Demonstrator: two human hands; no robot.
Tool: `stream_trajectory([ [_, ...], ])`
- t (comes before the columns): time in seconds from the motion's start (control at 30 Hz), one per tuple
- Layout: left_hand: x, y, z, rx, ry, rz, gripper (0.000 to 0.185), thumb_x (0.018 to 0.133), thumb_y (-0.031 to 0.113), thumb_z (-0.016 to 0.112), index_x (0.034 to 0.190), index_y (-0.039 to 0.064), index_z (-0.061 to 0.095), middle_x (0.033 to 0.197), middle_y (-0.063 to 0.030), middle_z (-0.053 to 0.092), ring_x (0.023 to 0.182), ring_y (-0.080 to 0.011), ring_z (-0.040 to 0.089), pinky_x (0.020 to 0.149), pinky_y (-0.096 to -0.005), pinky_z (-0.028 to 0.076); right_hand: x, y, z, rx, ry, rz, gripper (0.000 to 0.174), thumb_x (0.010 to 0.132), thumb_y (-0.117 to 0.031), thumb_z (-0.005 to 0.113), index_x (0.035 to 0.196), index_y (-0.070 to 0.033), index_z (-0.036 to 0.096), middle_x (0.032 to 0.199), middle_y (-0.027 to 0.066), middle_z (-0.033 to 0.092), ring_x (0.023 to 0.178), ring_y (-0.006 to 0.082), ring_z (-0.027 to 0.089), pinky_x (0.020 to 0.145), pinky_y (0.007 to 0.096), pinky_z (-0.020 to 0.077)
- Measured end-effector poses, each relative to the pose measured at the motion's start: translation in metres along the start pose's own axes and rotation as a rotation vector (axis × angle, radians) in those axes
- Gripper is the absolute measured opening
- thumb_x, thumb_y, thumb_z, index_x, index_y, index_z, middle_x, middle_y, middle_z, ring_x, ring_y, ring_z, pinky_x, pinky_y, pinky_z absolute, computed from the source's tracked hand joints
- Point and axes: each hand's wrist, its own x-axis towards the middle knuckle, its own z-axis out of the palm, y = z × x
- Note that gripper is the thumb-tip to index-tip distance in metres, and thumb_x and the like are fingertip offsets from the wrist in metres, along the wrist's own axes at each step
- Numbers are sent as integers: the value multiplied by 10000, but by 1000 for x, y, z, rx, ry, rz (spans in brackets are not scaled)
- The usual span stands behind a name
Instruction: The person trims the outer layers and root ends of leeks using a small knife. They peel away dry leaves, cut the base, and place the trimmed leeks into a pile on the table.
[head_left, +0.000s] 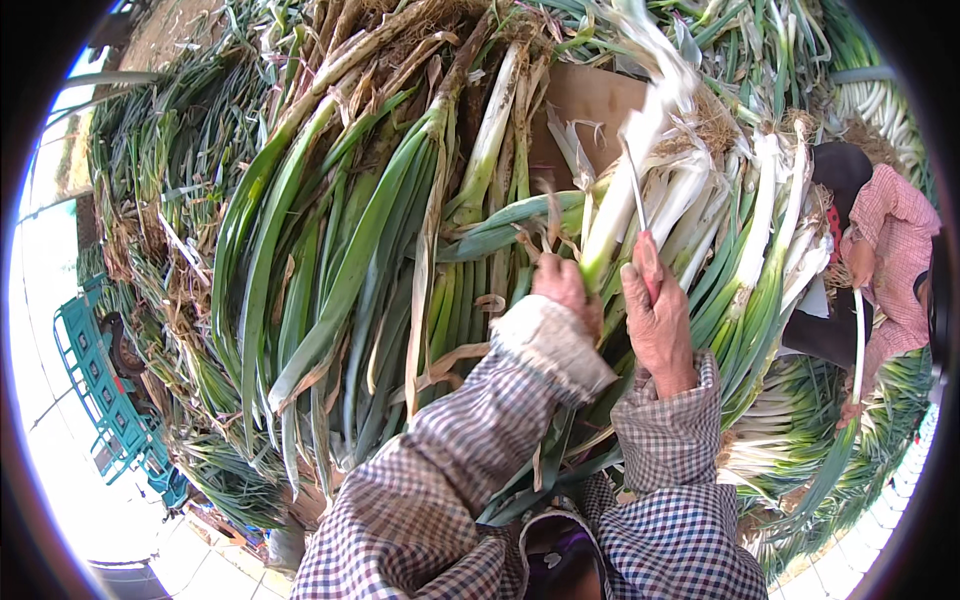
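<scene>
My left hand (568, 289) is closed around the green part of a large leek (619, 206), whose white shaft slants up to the right and blurs at its top. The red handle of a small knife (646, 262) is gripped in my right hand (660, 322). Its thin blade points up, beside the leek's white shaft. Untrimmed leeks (337, 255) with long green leaves and brown, dry outer skins lie in a heap to the left of my hands. White-shafted leeks (757, 202) with roots showing lie to the right.
A flat brown surface (592, 97) shows behind the leeks. At the right, another person (889, 247) in a pink checked top holds a long leek, near rows of leeks (772, 435). A teal vehicle frame (112, 397) stands far left, beyond more piled leeks (180, 150).
</scene>
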Motion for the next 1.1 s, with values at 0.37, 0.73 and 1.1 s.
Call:
stream_trajectory([
  [0.37,42,-91,-111,497,406,57,340,798,158,612,1104,28,542,1136,-171,552,1061,-335,545,872,-406,483,41,-13,69,-44,-312,177,498,913,-470,505,791,12,537,636,202,585,583,327,603,589,429,492],
  [0.73,34,-103,-76,554,467,285,194,714,173,629,894,106,605,922,-64,589,922,-257,540,761,-372,478,-6,4,72,170,-146,144,567,882,-491,557,937,73,542,770,255,610,738,376,638,658,420,500],
  [1.1,30,-106,-97,484,721,259,150,794,211,625,842,75,585,900,-105,544,867,-273,566,678,-397,502,18,11,85,-74,-453,-95,519,895,-491,529,818,21,497,668,236,576,615,365,609,590,434,494],
])
